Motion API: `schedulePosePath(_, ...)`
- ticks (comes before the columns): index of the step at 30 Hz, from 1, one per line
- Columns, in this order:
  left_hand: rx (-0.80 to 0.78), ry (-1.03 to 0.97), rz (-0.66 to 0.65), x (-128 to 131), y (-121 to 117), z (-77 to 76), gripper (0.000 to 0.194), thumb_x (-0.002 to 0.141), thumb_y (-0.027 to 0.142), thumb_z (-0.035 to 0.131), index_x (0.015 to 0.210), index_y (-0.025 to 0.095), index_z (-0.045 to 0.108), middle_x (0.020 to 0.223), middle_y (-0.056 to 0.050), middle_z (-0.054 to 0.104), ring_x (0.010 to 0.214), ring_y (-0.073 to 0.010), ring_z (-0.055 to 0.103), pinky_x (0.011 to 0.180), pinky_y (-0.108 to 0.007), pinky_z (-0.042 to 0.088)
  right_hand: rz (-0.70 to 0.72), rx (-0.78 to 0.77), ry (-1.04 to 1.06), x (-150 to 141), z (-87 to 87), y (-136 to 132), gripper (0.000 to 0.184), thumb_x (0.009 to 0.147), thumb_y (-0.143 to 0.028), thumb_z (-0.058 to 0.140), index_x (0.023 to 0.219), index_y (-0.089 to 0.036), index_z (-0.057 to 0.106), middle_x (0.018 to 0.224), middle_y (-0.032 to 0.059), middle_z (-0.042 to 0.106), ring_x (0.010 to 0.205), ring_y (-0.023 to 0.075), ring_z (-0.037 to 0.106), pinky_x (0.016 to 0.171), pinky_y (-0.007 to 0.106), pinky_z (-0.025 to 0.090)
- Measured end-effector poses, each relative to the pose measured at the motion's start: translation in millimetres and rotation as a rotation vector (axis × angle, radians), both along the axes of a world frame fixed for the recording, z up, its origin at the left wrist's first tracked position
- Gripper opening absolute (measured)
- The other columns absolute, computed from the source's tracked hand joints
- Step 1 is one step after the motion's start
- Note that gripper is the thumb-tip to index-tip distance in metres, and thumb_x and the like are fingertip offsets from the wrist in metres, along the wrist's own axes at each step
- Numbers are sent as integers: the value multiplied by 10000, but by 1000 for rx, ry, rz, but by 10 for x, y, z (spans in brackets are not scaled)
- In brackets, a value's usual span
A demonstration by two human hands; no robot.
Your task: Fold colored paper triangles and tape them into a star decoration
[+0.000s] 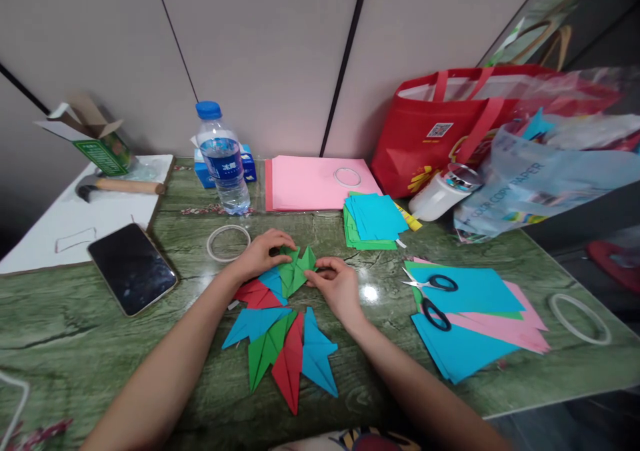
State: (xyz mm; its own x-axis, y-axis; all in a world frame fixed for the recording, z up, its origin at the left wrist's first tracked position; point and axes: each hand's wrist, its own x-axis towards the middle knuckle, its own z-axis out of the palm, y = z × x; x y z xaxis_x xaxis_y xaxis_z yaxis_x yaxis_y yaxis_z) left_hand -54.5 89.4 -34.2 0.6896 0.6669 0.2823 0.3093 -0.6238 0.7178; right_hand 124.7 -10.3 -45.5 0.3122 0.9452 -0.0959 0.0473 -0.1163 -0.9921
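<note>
Between my two hands is a folded green paper piece (295,274) with pointed ends. My left hand (264,252) pinches its upper left side, and my right hand (336,285) grips its right edge with thumb and fingers. Just below the left hand, a red folded piece (259,295) and a blue one lie close against the green paper; whether they are joined to it I cannot tell. Nearer to me, a fan of folded pieces rests on the table: blue (255,324), green (270,349), red (291,364) and another blue (319,352).
Scissors (436,301) lie on coloured sheets (470,291) at right. Behind are cut squares (376,217), pink paper (310,181), a water bottle (223,161) and a red bag (410,131). At left are a phone (133,267), a hammer (120,185) and a tape roll (229,228).
</note>
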Motion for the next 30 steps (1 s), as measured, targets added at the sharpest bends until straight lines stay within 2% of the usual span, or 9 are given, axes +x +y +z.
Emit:
schedulePosePath(12, 21, -3, -10, -3, 5, -13, 169, 793, 259, 652, 944, 189, 678, 988, -63, 641, 978, -192, 563, 880, -360, 446, 0, 42, -65, 2, -28, -35, 297, 593, -362, 753, 733, -146, 607, 919, 70, 601, 540, 140, 650, 494, 255, 541)
schedulePosePath(26, 7, 2, 9, 1, -8, -12, 197, 759, 282, 685, 937, 197, 682, 981, -59, 646, 976, -198, 565, 881, -365, 449, -30, 2, 32, -11, -18, -41, 332, 557, -385, 770, 711, -144, 601, 829, 42, 610, 557, 165, 659, 514, 270, 555)
schedulePosePath(30, 8, -4, 7, 4, -8, -9, 200, 761, 288, 684, 937, 194, 683, 978, -62, 647, 976, -196, 566, 884, -367, 451, -21, 1, 2, -14, -4, -45, 332, 569, -394, 768, 711, -146, 598, 799, 43, 629, 560, 175, 666, 493, 254, 538)
